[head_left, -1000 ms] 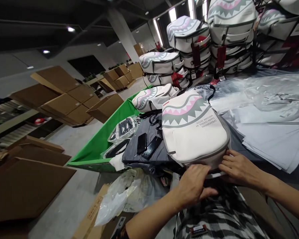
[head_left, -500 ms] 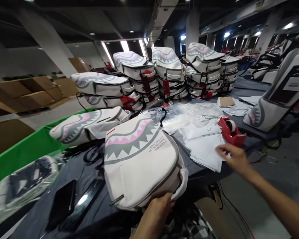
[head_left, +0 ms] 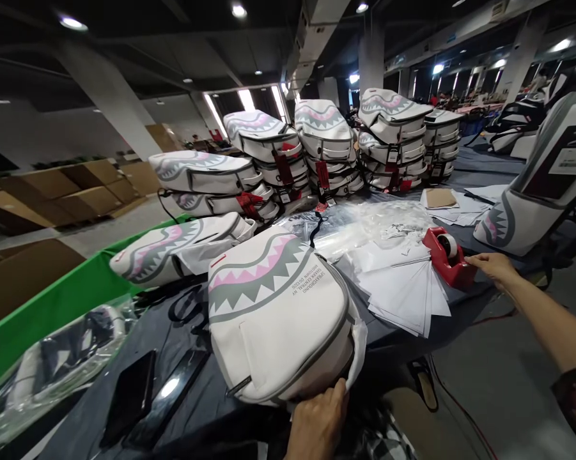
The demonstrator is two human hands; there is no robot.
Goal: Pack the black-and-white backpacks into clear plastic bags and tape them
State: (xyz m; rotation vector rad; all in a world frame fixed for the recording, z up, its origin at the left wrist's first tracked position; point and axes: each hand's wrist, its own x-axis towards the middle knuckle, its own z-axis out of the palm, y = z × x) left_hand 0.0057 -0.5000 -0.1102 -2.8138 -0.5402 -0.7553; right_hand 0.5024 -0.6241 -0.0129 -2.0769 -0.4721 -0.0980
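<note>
A white backpack (head_left: 273, 326) with a pink and grey shark-mouth print lies face up in front of me. My left hand (head_left: 319, 415) is closed at its near right corner, gripping the white wrapping (head_left: 358, 348) around the carry handle. Off to the right, my right hand (head_left: 493, 267) pinches at the cutter end of a red tape dispenser (head_left: 453, 271), where the tape's free end sits. The white tape roll (head_left: 445, 245) shows inside the dispenser. Beside it are fanned sheets of white paper (head_left: 400, 294).
Stacked matching backpacks (head_left: 326, 128) line the back of the dark-covered table. Another backpack (head_left: 513, 211) stands at right, and one (head_left: 172, 246) lies at left. Clear plastic bags (head_left: 364, 223) lie mid-table. Two dark phone-like slabs (head_left: 129, 396) rest front left, near a green-sided bin (head_left: 77, 281).
My right hand has moved right, from over the paper sheets to the cutter end of the tape dispenser. My left hand keeps its grip at the handle. The view has shifted slightly.
</note>
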